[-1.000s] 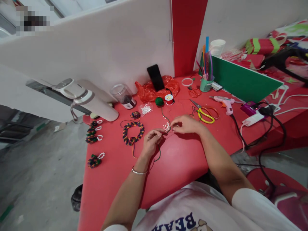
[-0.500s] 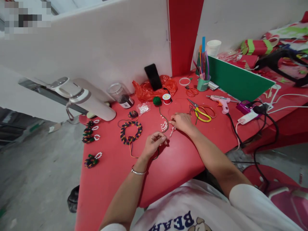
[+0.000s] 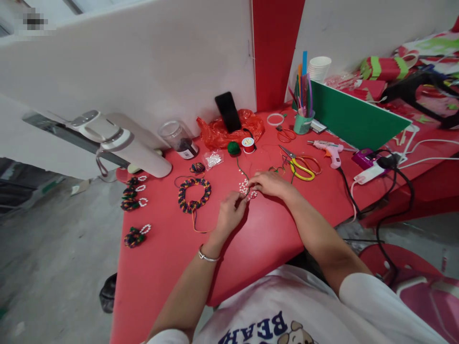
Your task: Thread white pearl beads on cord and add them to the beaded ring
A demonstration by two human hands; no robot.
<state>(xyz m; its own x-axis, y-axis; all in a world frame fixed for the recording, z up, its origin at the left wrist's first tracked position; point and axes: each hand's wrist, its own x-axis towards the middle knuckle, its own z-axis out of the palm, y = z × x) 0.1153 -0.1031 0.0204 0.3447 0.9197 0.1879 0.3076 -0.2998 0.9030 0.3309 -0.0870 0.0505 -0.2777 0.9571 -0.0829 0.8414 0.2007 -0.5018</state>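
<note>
Beads [image 3: 244, 186] lie well in from the counter's [image 3: 268, 229] near edge; left hand [image 3: 230, 209] and right hand [image 3: 268, 184] bunch beside them, any pinch indiscernible; light touch should prevent scattering.

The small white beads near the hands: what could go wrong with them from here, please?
The white beads lie loose close to the right hand, so a brush might scatter them across the table. The green yarn ball trails out beside them; a tug could perhaps drag some along.

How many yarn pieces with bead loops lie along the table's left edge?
4: top piece, second piece and third piece close together near the bottle; fourth piece lower, apart.
</note>
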